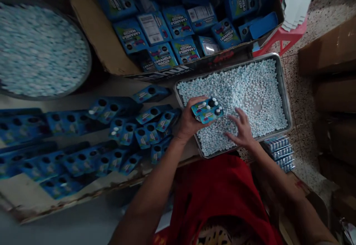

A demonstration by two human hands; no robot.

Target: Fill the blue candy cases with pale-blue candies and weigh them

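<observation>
The left hand (186,122) gripped two small blue boxes (207,111) side by side, with white pellets at their dark round openings. Just beside it, the right hand (243,130) was open, fingers spread, over a metal tray (287,102) of pale blue and white pellets (230,89); whether it touched them could not be told. Left of both hands, rows of similar boxes (83,161) sat on the surface (16,196). Beyond the hands stood a cardboard carton (91,26) holding more blue boxes.
</observation>
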